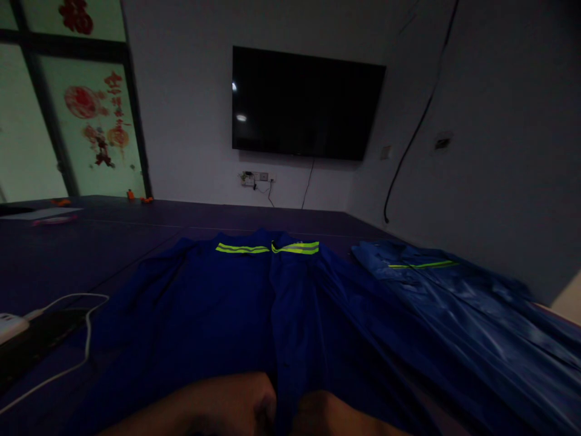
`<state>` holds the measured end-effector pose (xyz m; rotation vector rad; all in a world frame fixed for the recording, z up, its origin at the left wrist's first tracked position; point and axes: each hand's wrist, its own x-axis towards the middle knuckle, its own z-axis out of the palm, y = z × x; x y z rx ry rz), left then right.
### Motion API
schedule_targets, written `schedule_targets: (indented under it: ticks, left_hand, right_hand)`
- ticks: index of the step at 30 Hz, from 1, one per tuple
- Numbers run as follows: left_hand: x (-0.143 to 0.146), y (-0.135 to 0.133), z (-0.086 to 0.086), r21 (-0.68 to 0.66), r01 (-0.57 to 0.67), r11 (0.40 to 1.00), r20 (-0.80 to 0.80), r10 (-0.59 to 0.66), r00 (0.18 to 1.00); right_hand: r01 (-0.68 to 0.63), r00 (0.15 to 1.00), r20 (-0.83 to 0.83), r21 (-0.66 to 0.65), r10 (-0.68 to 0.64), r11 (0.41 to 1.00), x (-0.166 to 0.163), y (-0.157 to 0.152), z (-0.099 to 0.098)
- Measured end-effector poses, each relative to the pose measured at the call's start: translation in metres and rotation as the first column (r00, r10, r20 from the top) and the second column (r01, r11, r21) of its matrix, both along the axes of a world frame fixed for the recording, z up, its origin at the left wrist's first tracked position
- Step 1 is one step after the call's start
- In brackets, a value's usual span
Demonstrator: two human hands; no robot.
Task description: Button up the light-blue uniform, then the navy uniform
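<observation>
A dark blue work jacket (pixel 218 303) with a yellow-green reflective band (pixel 267 247) lies spread flat on the dark table (pixel 136 230) in front of me. My left hand (pixel 227 402) and my right hand (pixel 331 415) sit side by side at the bottom edge, on the jacket's near end by its centre seam. Both look curled into the cloth, gripping it, but the dim light and the frame's edge hide the fingertips. A second blue garment (pixel 454 303) with a thin reflective stripe lies to the right, partly touching the first.
A white cable (pixel 86 327) and a white plug or charger (pixel 9 327) lie at the table's left edge beside a dark flat object. A wall-mounted TV (pixel 304 103) hangs ahead. Small items (pixel 54 218) lie on the table at far left. A wall stands close on the right.
</observation>
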<state>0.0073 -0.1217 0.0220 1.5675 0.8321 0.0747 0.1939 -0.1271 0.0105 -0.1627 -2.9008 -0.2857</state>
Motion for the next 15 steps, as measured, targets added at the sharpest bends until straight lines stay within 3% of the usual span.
schedule_targets:
  ticks: [8,15]
  left_hand:
    - [0.000,0.002,-0.003,-0.030,-0.084,0.996,0.002,0.084,0.996]
    - [-0.001,0.009,-0.016,-0.087,-0.130,0.988,-0.009,0.130,0.991]
  right_hand:
    - [0.027,0.999,0.028,-0.004,-0.027,1.000,0.000,0.001,-0.003]
    - [0.026,0.998,-0.067,0.106,-0.019,0.994,-0.003,0.001,-0.001]
